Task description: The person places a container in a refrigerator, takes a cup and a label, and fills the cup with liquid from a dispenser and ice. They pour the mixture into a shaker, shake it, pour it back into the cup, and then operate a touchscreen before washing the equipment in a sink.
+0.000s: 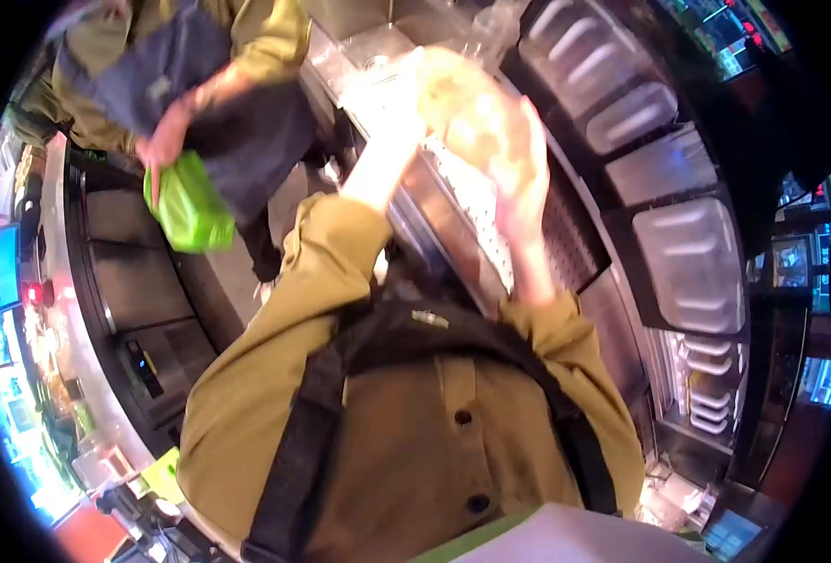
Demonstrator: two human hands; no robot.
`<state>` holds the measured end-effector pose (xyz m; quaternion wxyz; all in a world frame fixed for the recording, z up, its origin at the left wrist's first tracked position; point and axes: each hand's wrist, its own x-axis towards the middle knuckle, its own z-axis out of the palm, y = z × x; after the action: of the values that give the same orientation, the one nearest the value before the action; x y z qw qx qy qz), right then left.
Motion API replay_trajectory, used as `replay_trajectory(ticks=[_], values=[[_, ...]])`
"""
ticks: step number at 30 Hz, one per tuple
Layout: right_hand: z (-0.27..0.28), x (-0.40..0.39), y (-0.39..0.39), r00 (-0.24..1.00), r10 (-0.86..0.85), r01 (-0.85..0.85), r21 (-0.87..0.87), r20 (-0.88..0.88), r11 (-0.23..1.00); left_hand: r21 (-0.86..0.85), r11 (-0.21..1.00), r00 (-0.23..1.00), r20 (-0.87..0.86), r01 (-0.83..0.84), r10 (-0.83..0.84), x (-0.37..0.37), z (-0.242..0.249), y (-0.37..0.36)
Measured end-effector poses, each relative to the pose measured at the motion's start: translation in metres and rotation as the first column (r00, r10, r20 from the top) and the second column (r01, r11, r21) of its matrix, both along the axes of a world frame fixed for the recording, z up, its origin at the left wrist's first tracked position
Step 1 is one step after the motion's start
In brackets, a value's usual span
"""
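A large round flour tortilla (472, 98), pale with light brown patches, is held up in front of me in strong glare. My right hand (523, 174) grips its right edge, fingers running up along the rim. At the left edge is my left hand (399, 108), closed on the tortilla; its fingers are washed out by the light. Beneath the tortilla, a sheet of white patterned wrapping paper or foil (476, 202) lies on the steel counter (439, 220).
On the right stands a row of steel lids (692, 249) and pans (575, 47). A perforated steel panel (570, 225) lies beside my right forearm. At upper left, a co-worker in a dark apron (219, 113) holds a bright green bag (190, 206). Another counter (78, 281) runs along the left.
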<state>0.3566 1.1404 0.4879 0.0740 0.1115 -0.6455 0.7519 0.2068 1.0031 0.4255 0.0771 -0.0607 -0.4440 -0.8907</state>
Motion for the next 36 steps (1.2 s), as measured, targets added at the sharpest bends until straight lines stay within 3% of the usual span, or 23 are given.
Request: replay_trajectory(ticks=[1, 3, 6, 7, 9, 11, 13, 15, 17, 19, 21, 23, 26, 28, 30, 33, 35, 36], values=[[0.006, -0.025, -0.002, 0.998, 0.057, -0.059, -0.121, -0.019, 0.991, 0.002, 1.000, 1.000, -0.018, -0.011, 0.011, 0.007, 0.004, -0.002], [0.008, -0.049, -0.001, 0.978, 0.094, -0.106, -0.055, -0.184, 0.993, 0.046, 0.998, 0.998, -0.047, -0.034, 0.036, 0.011, 0.009, -0.002], [-0.003, 0.000, 0.012, 0.951, 0.257, -0.264, -0.022, -0.175, 0.964, 0.000, 1.000, 0.999, 0.025, -0.026, 0.026, 0.005, -0.005, 0.001], [0.007, -0.017, 0.012, 0.909, 0.335, -0.348, -0.010, -0.246, 0.937, -0.005, 1.000, 0.999, 0.029, -0.030, 0.030, 0.007, -0.006, 0.003], [0.015, -0.055, 0.008, 0.870, 0.301, -0.287, 0.095, -0.389, 0.953, 0.027, 0.998, 0.998, -0.014, -0.055, 0.055, 0.007, -0.003, 0.003], [0.014, -0.054, 0.007, 0.949, 0.243, -0.256, -0.044, -0.203, 0.966, 0.014, 0.998, 0.998, -0.012, -0.056, 0.056, -0.003, -0.007, 0.002], [0.027, -0.021, 0.007, 0.937, 0.310, -0.255, -0.289, 0.163, 0.923, -0.003, 0.999, 0.998, 0.040, -0.048, 0.048, -0.009, -0.014, 0.005], [0.007, -0.067, 0.008, 0.965, 0.204, -0.216, -0.060, -0.165, 0.974, 0.016, 0.998, 0.998, -0.003, -0.060, 0.060, -0.009, -0.007, 0.004], [-0.005, -0.084, 0.006, 0.993, 0.112, -0.116, -0.180, -0.032, 0.977, 0.012, 0.998, 0.997, -0.018, -0.069, 0.069, -0.028, -0.008, 0.002], [-0.007, -0.065, 0.007, 0.983, 0.106, -0.083, -0.154, 0.147, 0.985, -0.027, 0.998, 0.999, 0.017, -0.051, 0.051, -0.028, -0.012, -0.004], [0.035, -0.099, 0.006, 0.995, 0.101, -0.101, -0.035, 0.006, 0.994, -0.010, 0.998, 0.998, 0.005, -0.056, 0.056, -0.022, -0.011, 0.003], [0.065, -0.118, -0.002, 0.995, 0.072, -0.065, -0.098, 0.069, 0.993, 0.011, 0.998, 0.997, -0.021, -0.068, 0.068, -0.025, -0.004, 0.002], [0.057, -0.062, 0.002, 0.928, 0.009, 0.061, -0.175, 0.371, 0.983, -0.035, 0.998, 0.998, 0.035, -0.044, 0.045, -0.027, -0.016, 0.001], [0.056, -0.077, 0.000, 0.963, 0.022, 0.020, -0.154, 0.268, 0.988, -0.027, 0.998, 0.999, 0.015, -0.052, 0.052, -0.014, -0.016, 0.004], [0.007, -0.072, 0.000, 0.997, 0.071, -0.071, -0.030, 0.005, 0.997, -0.014, 0.998, 0.998, 0.002, -0.060, 0.060, -0.016, -0.014, 0.007], [0.038, -0.056, 0.004, 0.934, 0.234, -0.206, -0.130, 0.269, 0.970, -0.085, 0.996, 0.998, 0.054, -0.036, 0.041, -0.034, -0.024, 0.005], [0.043, -0.077, -0.002, 0.968, 0.228, -0.222, 0.067, -0.104, 0.973, -0.088, 0.995, 0.998, 0.033, -0.044, 0.047, -0.027, -0.026, 0.006], [0.034, -0.077, -0.002, 0.947, 0.244, -0.228, 0.099, -0.211, 0.969, -0.087, 0.995, 0.998, 0.032, -0.045, 0.048, -0.022, -0.027, 0.008]])
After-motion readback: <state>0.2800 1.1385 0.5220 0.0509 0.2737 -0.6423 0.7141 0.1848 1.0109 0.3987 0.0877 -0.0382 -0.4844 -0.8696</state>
